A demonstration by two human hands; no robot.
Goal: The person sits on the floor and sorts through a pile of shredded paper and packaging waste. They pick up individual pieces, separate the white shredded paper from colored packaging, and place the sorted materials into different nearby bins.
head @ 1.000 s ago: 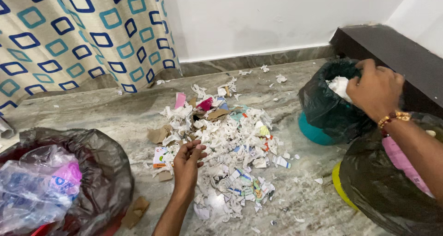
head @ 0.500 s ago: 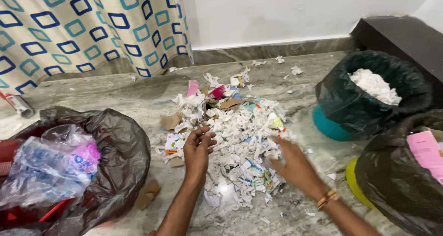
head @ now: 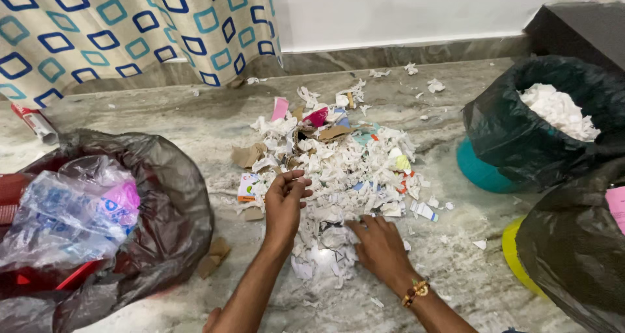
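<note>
Most of the paper scrap pile (head: 338, 170) is still on the floor (head: 456, 268), judging by its bulk. Left hand (head: 284, 203) fingers curl loosely over scraps, grip uncertain; right hand (head: 377, 242) lies spread flat on the pile's near edge. Right of the fingers, teal bin (head: 495, 144) holds white paper; left, red bin (head: 163, 203) holds plastic wrappers.

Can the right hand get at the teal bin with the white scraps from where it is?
Probably yes: the right hand rests on the paper pile, and only bare floor lies between it and the teal bin, whose top is open.
</note>
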